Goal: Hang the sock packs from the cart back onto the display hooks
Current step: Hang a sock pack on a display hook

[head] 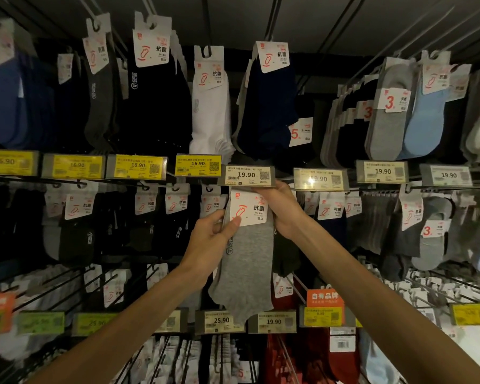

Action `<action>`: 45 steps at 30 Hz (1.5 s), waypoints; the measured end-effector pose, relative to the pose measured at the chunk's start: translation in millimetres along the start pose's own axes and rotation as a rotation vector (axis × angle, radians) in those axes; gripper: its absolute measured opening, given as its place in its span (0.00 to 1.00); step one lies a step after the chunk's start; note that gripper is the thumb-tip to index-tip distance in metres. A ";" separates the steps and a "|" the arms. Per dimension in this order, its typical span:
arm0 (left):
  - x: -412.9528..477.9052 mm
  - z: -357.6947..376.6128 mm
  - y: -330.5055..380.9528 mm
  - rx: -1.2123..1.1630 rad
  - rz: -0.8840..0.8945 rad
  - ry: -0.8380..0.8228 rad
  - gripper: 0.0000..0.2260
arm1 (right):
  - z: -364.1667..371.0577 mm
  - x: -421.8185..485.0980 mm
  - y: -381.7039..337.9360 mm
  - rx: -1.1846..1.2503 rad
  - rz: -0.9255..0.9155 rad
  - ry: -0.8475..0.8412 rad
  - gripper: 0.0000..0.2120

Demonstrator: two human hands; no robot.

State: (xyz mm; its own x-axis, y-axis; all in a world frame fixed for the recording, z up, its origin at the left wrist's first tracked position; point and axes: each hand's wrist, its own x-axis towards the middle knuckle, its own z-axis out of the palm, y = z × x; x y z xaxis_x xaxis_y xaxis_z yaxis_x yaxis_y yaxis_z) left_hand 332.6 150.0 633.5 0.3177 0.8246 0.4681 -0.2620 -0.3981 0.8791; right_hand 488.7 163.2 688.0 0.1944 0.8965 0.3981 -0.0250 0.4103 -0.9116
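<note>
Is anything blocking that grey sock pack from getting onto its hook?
Yes: the 19.90 price label sits directly above the grey sock pack, whose card top the right hand holds just beneath it. The hook itself is hidden.

Grey ankle-sock pack w/ white card header (247, 261) hangs mid-frame, toe pointing to 6 o'clock. L hand (214, 236) pinches the card's edge at 9 o'clock, thumb on the front. R hand (281, 212) grips the card's top corner at 2 o'clock, just under the white 19.90 price tag (247, 176). Yellow 16.90 price tag (198, 164) at 11 o'clock, white sock pack (209, 112) above it. Orange sign (324, 296) at 4 o'clock.
</note>
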 end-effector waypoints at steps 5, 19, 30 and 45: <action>-1.2 0.9 -4.2 0.001 0.001 0.014 0.07 | 2.9 -2.7 2.7 -0.089 -0.039 -0.021 0.08; -1.5 2.1 -8.8 -0.021 0.002 0.057 0.06 | 8.3 5.9 -0.5 -0.129 0.082 0.051 0.23; 5.0 -4.0 -2.8 0.010 -0.022 0.035 0.06 | 8.9 5.6 -2.7 0.021 0.103 0.015 0.05; 2.7 -29.5 -31.6 0.330 -0.192 0.189 0.16 | 6.2 -30.8 85.2 -1.448 -0.684 0.063 0.27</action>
State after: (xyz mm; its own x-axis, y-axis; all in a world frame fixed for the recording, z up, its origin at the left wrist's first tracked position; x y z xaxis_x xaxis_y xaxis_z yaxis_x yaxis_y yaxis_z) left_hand 314.8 176.7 604.4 0.1521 0.9433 0.2949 0.1011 -0.3117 0.9448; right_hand 474.6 171.6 598.7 -0.1826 0.5966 0.7815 0.9790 0.1832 0.0888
